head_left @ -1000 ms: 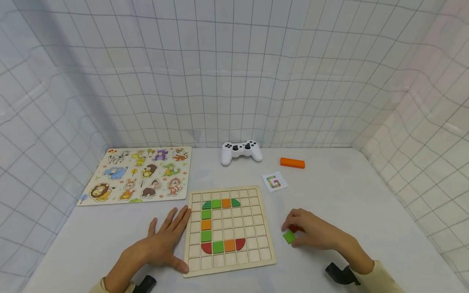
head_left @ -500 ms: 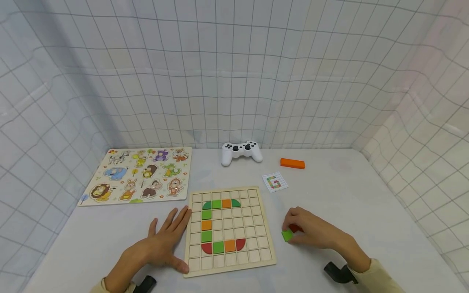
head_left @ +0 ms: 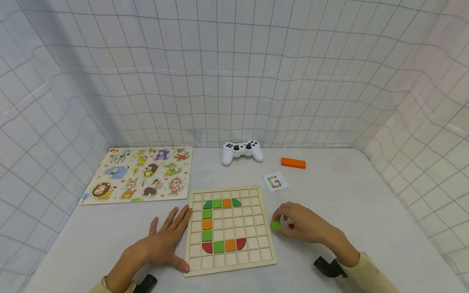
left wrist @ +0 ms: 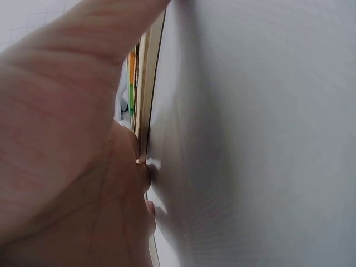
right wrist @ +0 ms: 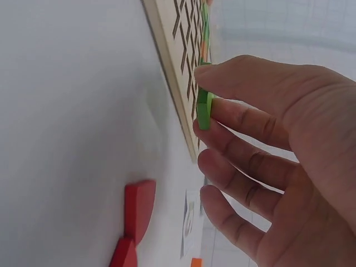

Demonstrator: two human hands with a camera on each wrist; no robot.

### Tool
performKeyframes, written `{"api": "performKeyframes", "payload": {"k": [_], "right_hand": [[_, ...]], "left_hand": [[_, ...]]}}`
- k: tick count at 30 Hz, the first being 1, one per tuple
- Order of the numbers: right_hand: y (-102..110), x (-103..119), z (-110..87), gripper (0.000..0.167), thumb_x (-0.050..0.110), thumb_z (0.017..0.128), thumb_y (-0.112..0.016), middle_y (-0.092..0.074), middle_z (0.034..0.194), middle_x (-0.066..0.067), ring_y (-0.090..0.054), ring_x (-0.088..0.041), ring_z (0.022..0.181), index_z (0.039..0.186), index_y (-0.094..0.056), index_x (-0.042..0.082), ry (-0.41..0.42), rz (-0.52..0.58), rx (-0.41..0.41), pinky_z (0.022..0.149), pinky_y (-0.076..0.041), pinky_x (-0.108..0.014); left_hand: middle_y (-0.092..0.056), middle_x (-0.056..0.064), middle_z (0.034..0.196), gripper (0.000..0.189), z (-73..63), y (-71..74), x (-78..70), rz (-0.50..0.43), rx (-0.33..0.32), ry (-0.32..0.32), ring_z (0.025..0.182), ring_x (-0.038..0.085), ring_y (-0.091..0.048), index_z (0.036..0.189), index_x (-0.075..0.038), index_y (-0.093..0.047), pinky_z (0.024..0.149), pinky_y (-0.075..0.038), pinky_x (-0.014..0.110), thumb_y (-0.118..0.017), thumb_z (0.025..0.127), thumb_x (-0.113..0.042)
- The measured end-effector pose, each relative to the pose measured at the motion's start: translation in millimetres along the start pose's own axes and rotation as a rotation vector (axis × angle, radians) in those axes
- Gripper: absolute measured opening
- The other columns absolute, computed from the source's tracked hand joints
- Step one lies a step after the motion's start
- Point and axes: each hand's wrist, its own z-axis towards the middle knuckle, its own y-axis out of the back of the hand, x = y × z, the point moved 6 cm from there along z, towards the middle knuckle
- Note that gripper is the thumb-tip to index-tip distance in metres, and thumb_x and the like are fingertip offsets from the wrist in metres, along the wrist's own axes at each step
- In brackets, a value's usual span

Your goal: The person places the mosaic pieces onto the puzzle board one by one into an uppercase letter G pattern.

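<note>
My right hand [head_left: 305,224] pinches a green square tile [right wrist: 204,114] between thumb and fingers, just off the right edge of the wooden grid board [head_left: 239,222]. Green, orange and red tiles sit in the board's cells in a C-like outline, with rounded pieces at its corners and ends. Spread flat on the table, my left hand [head_left: 161,246] touches the board's left edge with its fingertips and thumb. Under the right hand lie two red pieces; one red piece [right wrist: 139,208] shows a curved side in the right wrist view, and the hand mostly hides them from the head view.
A small pattern card [head_left: 276,181] with a coloured G-like figure lies beyond the board. Behind it are an orange block [head_left: 293,163] and a white game controller [head_left: 242,150]. An animal puzzle board [head_left: 135,175] lies at the back left. Gridded white curtains enclose the table.
My right hand has lifted the green tile and carried it left toward the board, uncovering part of a red piece. The left hand has stayed in place.
</note>
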Motion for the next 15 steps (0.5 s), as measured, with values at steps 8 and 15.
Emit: {"api": "performKeyframes", "payload": {"k": [8, 15], "right_hand": [[-0.6, 18.9, 17.6, 0.019, 0.027, 0.091, -0.075, -0.063, 0.100, 0.016, -0.056, -0.006, 0.092, 0.108, -0.073, 0.021, 0.050, -0.013, 0.001, 0.081, -0.052, -0.025], [-5.4, 33.7, 29.4, 0.022, 0.032, 0.092, -0.074, -0.064, 0.104, 0.015, -0.056, -0.007, 0.094, 0.111, -0.073, 0.021, 0.081, -0.009, 0.004, 0.082, -0.051, -0.025]], "left_hand": [[0.008, 0.009, 0.170, 0.152, 1.1, 0.1, 1.4, 0.013, 0.005, 0.004, 0.154, 0.039, 0.014, 0.163, -0.016, 0.001, 0.108, 0.012, 0.078, -0.078, 0.049, -0.079], [0.005, 0.018, 0.169, 0.148, -5.4, 6.3, -9.4, -0.021, 0.024, -0.007, 0.152, 0.046, 0.012, 0.162, -0.007, -0.002, 0.105, 0.009, 0.081, -0.085, 0.055, -0.067]]}}
